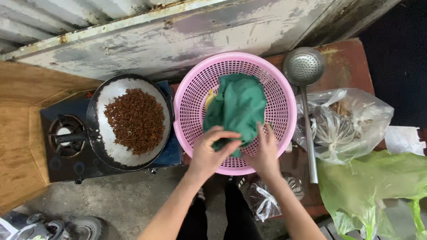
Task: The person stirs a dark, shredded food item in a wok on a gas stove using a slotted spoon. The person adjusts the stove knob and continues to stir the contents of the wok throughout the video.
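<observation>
1. Left hand (209,153): fingers curled, pinching the near edge of the cloth (235,109).
2. Right hand (266,153): laid on the cloth's near right corner, fingers spread and pressing; whether it grips cannot be told.
3. Cloth: green, crumpled, lying inside the basket (191,95) just beyond both hands; something yellow shows at its far left edge, too covered to identify.
4. Basket: pink, round, perforated plastic; near rim under the wrists. Contents beneath the cloth hidden.
5. Pan (100,133): dark, round, left of the left hand, just beside the basket; holds a heap of brown shredded strands (135,120) on a pale lining.
6. Stove (66,138): dark, under the pan, one burner exposed further left.
7. Ladle (304,66): metal, perforated bowl, beyond and right of the right hand; long handle runs back toward the person.
8. Clear bag (342,122): right of the right hand, knotted; contents brownish, indistinct.
9. Green bag (373,186): near right, cut off by the frame edge.
10. Small clear bag (267,198): below the right forearm, partly hidden by it.
</observation>
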